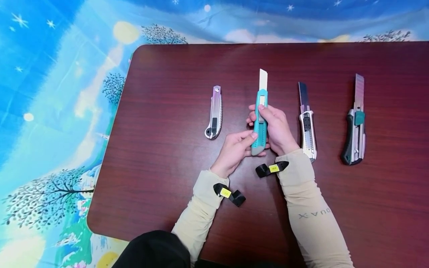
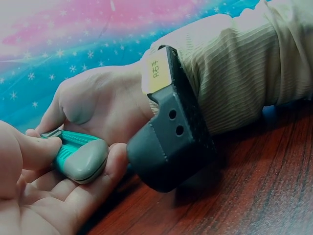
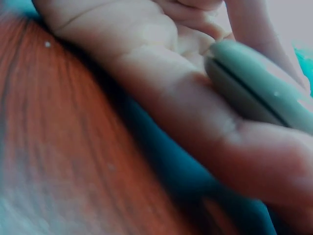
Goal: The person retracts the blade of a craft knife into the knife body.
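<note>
Both hands hold a teal utility knife (image 1: 260, 128) upright in the head view, its pale blade (image 1: 263, 79) extended away from the person. My right hand (image 1: 279, 128) grips the knife's upper body, thumb on the slider, fingers behind. Lower down, my left hand (image 1: 235, 149) pinches the handle near its grey end cap, thumb on top and fingers underneath. That grey end cap (image 2: 86, 161) faces the camera in the left wrist view. A blurred close-up in the right wrist view shows the end cap (image 3: 259, 85) against fingers; which hand they belong to I cannot tell.
A silver utility knife (image 1: 216, 111) lies left of the hands. To the right are a silver-and-black knife (image 1: 307, 130), partly behind the right wrist, and a black-and-grey knife (image 1: 356, 137); both have blades out. The dark wooden table (image 1: 161, 141) has a rounded left edge.
</note>
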Available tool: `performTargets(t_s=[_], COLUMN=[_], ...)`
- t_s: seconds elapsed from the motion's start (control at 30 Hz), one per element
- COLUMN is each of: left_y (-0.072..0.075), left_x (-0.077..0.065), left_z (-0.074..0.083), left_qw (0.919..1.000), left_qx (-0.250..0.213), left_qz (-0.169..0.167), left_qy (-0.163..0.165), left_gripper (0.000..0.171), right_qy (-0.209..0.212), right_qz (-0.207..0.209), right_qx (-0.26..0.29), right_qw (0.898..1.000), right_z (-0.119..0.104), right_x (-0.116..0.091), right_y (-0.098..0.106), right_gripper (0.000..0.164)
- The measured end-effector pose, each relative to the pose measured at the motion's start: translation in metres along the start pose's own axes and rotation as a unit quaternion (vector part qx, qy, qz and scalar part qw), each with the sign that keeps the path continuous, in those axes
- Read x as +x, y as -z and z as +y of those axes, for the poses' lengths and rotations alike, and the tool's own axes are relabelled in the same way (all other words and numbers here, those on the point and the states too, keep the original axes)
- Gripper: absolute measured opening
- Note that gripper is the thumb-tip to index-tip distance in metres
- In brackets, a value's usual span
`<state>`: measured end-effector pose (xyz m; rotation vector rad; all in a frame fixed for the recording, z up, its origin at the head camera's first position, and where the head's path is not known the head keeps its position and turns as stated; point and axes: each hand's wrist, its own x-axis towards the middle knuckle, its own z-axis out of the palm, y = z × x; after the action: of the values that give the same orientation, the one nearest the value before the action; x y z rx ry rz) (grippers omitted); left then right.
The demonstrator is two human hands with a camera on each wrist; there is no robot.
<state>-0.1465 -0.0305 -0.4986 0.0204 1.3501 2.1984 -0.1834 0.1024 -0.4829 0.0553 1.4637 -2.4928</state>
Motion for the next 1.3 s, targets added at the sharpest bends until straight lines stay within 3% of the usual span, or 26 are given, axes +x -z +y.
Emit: performTargets(t_s=[1.3], left_y=[-0.0002], left_x=[0.0003], left_z=[-0.0013], left_qw=[1.0], left_qx=[-0.002], left_qz=[0.0], left_qy=[-0.01], left_gripper=[0.034], right_qy=[0.012], right_qz=[-0.039], right_qx=[0.044], right_qw=[0.998], right_z=[-0.0002], right_x=[0.0022], right_y=[0.0011], right_gripper=[0.036])
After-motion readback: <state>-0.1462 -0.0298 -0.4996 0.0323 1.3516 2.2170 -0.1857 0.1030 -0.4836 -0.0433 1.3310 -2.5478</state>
